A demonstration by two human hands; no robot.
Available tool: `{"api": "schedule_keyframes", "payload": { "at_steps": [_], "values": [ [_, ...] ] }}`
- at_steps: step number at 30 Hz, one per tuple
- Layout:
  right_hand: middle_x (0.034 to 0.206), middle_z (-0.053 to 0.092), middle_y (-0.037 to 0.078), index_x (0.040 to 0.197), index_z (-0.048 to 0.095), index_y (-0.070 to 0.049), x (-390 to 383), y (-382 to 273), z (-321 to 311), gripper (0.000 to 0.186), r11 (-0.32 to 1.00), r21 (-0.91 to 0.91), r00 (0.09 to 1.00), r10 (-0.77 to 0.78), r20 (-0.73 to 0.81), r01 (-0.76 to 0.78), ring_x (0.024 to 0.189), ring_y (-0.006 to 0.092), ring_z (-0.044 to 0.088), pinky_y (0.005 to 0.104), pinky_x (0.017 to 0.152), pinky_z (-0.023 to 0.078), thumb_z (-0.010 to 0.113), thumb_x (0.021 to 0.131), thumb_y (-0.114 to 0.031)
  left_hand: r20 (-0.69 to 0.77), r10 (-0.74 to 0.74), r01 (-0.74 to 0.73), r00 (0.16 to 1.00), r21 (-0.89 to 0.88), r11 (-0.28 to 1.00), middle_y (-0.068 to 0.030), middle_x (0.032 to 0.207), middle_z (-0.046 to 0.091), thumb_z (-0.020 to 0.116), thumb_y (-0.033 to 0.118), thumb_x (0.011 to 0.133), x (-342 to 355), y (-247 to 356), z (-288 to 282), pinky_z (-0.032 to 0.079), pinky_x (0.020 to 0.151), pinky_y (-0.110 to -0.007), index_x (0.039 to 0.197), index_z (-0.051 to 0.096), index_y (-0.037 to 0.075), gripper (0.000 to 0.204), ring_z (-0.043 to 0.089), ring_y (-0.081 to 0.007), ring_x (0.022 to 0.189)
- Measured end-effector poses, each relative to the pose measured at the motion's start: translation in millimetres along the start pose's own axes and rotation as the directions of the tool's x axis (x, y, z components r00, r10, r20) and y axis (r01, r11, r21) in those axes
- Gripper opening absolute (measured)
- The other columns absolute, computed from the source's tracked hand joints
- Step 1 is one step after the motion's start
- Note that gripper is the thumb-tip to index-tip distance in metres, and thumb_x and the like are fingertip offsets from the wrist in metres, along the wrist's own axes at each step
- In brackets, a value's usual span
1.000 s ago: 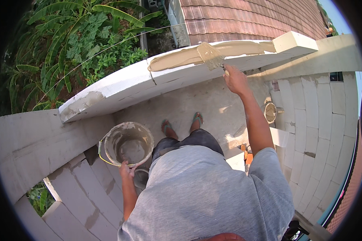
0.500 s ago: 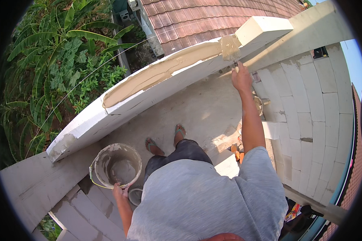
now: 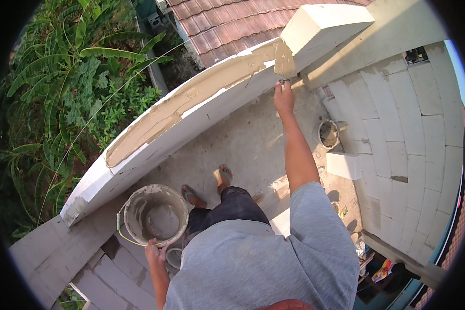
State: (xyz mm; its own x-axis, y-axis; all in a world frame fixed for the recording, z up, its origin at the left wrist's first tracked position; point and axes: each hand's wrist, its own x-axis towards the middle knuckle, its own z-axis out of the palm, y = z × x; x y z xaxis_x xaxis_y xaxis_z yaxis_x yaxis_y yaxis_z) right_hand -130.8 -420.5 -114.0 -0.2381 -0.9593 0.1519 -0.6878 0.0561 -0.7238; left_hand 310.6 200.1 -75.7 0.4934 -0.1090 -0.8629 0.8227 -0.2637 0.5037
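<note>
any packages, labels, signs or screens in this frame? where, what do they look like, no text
Small dark rectangular plate or panel: fixed on the pale wall at upper right, with green and yellow patches; too small to tell whether it is a sign or a device.
Small yellow wrapper or scrap: on the floor right of the person, near the block wall; flat, crumpled.
No screens visible; the bucket held by the left hand shows no label.
</note>
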Motion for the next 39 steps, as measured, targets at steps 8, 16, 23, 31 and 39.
{"api": "schedule_keyframes", "payload": {
  "at_steps": [8,16,23,31,39],
  "values": [
    [0.11,0.069,0.029,0.121,0.057,0.0,-51.4,-1.6,-27.2,0.038,0.99,-0.066,0.991,0.128,0.036,-0.125,0.106,0.0507,0.063,0.0575,0.088,0.048,0.053,0.104,-0.034,0.079,-0.012,0.008,0.997,0.05,0.999,-0.0216,0.123,0.058,0.051,0.004,0.095,-5.0,-18.9,14.4,0.061,0.081,-0.07,0.134,0.044,0.001,0.039,0.066,-0.045,0.107],
    [0.111,0.069,0.032,0.122,0.057,0.0,-2.2,-32.4,-16.2,0.042,0.985,-0.17,0.991,0.04,0.131,-0.018,0.108,0.052,0.063,0.0582,0.092,0.048,0.051,0.104,-0.038,0.119,-0.02,0.008,0.993,0.099,0.995,-0.0163,0.117,0.057,0.05,0.002,0.095,10.8,-20.3,18.2,0.061,0.079,-0.072,0.135,0.042,0.003,0.041,0.066,-0.0408,0.106],
    [0.111,0.068,0.033,0.119,0.057,0.001,-94.2,-51.6,-20.4,0.042,0.993,-0.111,0.955,-0.006,0.295,0.04,0.109,0.0545,0.061,0.0592,0.091,0.047,0.051,0.104,-0.038,0.098,0.095,-0.113,0.991,0.202,0.973,-0.0124,0.114,0.051,0.05,0.001,0.092,-0.8,-20.2,32.0,0.066,0.072,-0.064,0.14,0.039,0.006,0.049,0.064,-0.0336,0.098],
    [0.08,0.067,0.017,0.11,0.062,-0.001,-270.9,-109.0,-80.0,0.025,0.957,0.134,0.608,0.053,0.792,-0.257,0.067,0.0297,0.065,0.0403,0.065,0.05,0.058,0.101,-0.024,0.1,0.233,-0.252,0.967,0.295,0.922,-0.0141,0.112,0.056,0.058,0.0,0.089,8.7,-28.0,28.9,0.059,0.077,-0.039,0.149,0.037,0.002,0.063,0.063,-0.026,0.098],
    [0.089,0.071,0.021,0.101,0.064,0.002,-371.5,-205.2,-47.5,0.026,0.79,-0.056,0.196,-0.082,0.977,0.61,0.082,0.0406,0.069,0.0478,0.075,0.054,0.061,0.096,-0.024,0.236,0.517,-0.568,0.823,0.37,0.735,-0.0245,0.146,0.053,0.058,0.002,0.091,-18.6,-7.6,40.2,0.043,0.108,-0.036,0.154,0.038,-0.001,0.066,0.056,-0.0306,0.131]
  ]
}}
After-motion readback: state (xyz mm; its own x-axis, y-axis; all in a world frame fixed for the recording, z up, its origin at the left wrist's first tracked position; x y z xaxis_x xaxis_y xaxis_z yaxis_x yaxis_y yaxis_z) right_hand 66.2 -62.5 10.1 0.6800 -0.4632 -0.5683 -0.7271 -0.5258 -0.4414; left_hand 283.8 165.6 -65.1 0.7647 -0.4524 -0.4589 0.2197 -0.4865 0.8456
